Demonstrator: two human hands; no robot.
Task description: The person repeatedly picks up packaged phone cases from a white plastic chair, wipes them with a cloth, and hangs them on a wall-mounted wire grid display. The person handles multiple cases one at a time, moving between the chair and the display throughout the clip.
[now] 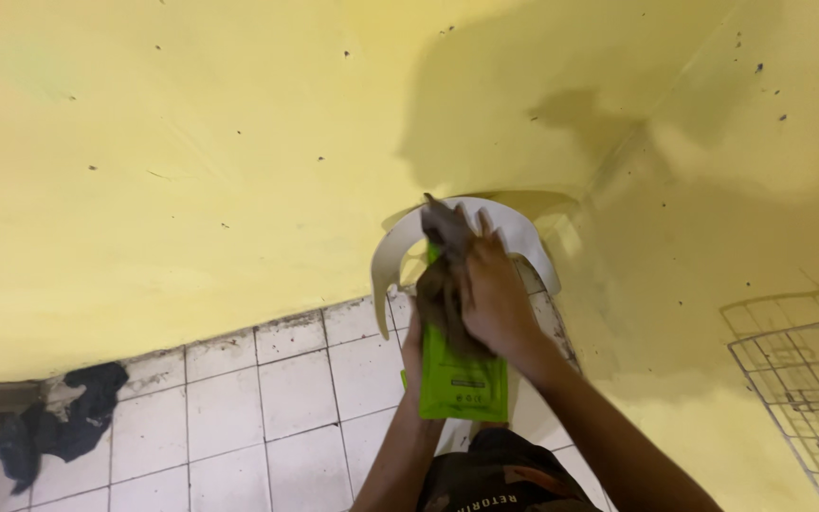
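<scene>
My left hand (412, 349) holds a flat green packet (462, 379) from behind, upright in front of me. My right hand (497, 299) presses a dark grey-brown cloth (445, 256) against the packet's upper part, fingers closed on the cloth. Both hands are raised over a white plastic chair (523, 237) that stands against the yellow wall corner. The packet's top is hidden under the cloth.
Yellow walls (191, 161) meet at a corner behind the chair. A white tiled floor (267, 408) lies below, with a dark crumpled rag (68, 422) at the left by the wall base. A white wire rack (808, 379) leans at the right edge.
</scene>
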